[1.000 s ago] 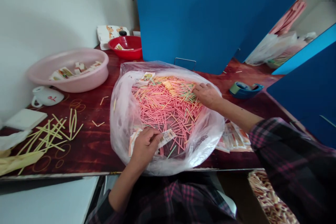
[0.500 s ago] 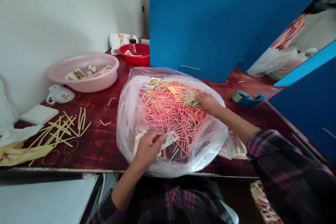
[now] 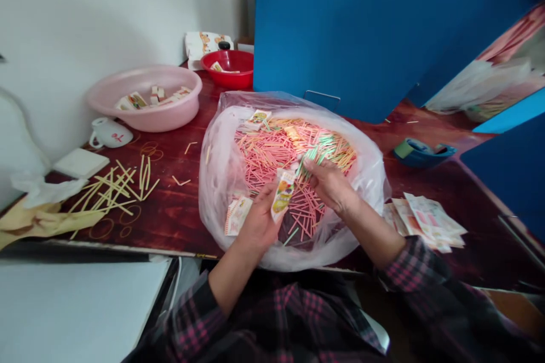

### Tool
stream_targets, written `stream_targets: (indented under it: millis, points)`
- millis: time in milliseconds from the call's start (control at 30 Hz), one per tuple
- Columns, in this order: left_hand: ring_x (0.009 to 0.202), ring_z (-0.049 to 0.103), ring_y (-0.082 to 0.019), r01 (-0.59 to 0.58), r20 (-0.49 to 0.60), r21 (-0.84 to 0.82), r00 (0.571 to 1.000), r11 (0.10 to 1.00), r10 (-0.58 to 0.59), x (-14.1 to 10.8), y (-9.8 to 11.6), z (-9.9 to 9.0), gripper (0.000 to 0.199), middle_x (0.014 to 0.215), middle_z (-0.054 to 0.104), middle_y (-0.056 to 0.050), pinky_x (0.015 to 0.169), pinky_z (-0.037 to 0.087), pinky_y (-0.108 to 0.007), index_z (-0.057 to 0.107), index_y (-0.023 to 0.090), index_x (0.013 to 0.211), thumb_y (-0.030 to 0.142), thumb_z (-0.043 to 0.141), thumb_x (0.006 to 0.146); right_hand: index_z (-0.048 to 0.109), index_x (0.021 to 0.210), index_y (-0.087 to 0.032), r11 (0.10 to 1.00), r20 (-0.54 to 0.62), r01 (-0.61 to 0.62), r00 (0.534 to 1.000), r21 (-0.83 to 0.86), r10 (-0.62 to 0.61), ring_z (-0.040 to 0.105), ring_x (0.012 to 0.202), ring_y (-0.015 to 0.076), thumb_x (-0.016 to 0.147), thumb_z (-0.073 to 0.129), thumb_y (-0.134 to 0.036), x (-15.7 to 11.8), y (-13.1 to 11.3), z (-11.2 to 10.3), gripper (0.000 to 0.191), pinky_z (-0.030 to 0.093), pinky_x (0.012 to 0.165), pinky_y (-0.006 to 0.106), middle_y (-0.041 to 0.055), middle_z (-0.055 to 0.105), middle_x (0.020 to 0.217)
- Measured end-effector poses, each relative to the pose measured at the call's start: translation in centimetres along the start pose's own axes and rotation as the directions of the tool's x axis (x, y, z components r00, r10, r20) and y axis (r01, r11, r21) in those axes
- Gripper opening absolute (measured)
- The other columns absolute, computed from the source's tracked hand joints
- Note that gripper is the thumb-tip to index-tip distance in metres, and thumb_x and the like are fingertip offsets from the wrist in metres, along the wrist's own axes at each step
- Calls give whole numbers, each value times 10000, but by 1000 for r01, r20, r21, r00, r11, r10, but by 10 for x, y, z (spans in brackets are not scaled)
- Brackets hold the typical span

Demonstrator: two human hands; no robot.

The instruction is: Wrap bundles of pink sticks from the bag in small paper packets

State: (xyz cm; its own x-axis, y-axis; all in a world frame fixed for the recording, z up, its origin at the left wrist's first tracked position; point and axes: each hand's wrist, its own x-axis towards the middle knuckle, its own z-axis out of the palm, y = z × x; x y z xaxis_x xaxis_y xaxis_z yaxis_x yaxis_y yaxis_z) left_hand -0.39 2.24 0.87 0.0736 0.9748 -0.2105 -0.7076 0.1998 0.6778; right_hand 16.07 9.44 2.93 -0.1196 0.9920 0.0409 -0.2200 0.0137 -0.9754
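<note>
A clear plastic bag (image 3: 215, 187) with its mouth spread wide holds a heap of thin pink sticks (image 3: 266, 153), with orange and green ones among them. My left hand (image 3: 261, 221) is closed around a small white printed packet (image 3: 283, 195) with a fruit picture, tilted up over the bag. Close to the packet's top, my right hand (image 3: 332, 184) pinches a few green sticks (image 3: 310, 156); its fingertips partly hide them. Inside the bag, another packet (image 3: 237, 215) lies left of my left hand, and one more (image 3: 259, 118) rests at the back edge.
On the dark red table are a pink basin (image 3: 157, 119) with packets, a red bowl (image 3: 232, 79), a white mug (image 3: 111, 133), loose yellow strips (image 3: 113, 187), flat printed wrappers (image 3: 426, 218) and a blue basket (image 3: 423, 156). A blue panel (image 3: 340, 28) rises behind the bag.
My right hand has come from the heap's right side towards the middle, now with green sticks. My left hand has raised and turned its packet upright. The view has shifted slightly.
</note>
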Motion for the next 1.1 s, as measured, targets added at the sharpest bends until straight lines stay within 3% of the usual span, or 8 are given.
stream_targets:
  millis: [167,233,467,600,733,867,967,1100]
  points:
    - [834,720,-183,-17,-9,56,1000,998,17,1,-4,-6,271,887,772,2,837,587,-337,695,230,816,401,896,757,708,819,-258,863,30,200,977,-464,-210,651,800,206,895,718,-602,-10,8,7,353,543,871,390,1,721,812]
    - [805,693,-164,-37,-11,91,999,995,38,-3,1,-9,308,848,743,12,821,567,-319,688,217,815,422,910,752,715,848,-263,825,17,224,968,-519,-252,663,825,218,927,673,-584,-12,13,4,334,538,885,397,11,741,835]
    - [694,584,-93,-126,-53,137,989,983,135,-8,15,-12,360,718,650,55,743,501,-241,710,200,774,374,994,638,747,795,-291,898,111,145,988,-415,-108,679,814,236,856,738,-605,-31,47,7,320,559,865,416,-13,737,792]
    - [659,570,-79,-90,-60,135,993,987,98,-10,17,-16,372,692,627,68,690,486,-222,702,196,784,359,998,629,761,871,-264,934,-25,115,991,-339,-131,716,966,238,888,735,-619,-28,32,4,357,536,1024,443,21,789,935]
    - [651,562,-79,-11,-22,124,1000,992,14,-15,8,-9,391,706,621,66,662,478,-220,676,199,794,380,987,641,711,918,-270,993,-125,106,987,42,-100,741,998,230,909,747,-591,-30,15,17,323,568,1041,445,21,781,978]
    - [623,528,-76,59,40,70,997,996,-62,-17,-5,3,414,682,579,70,613,448,-209,653,202,771,404,988,637,681,945,-279,948,-89,-19,995,317,50,760,940,234,880,780,-568,-44,16,36,312,630,931,430,13,782,962]
    - [637,533,-74,47,70,61,996,997,-51,-16,-8,6,408,689,587,70,629,449,-206,652,199,762,398,988,646,696,1039,-279,930,-88,-72,990,360,111,766,876,220,828,834,-533,-53,17,41,357,634,869,396,-13,775,902]
    - [705,589,-94,18,77,149,997,989,-30,-16,-2,0,379,747,642,53,715,499,-236,658,200,778,406,964,693,710,1015,-256,959,-19,-136,989,250,145,758,869,230,828,816,-562,-55,11,34,374,613,823,384,8,780,880]
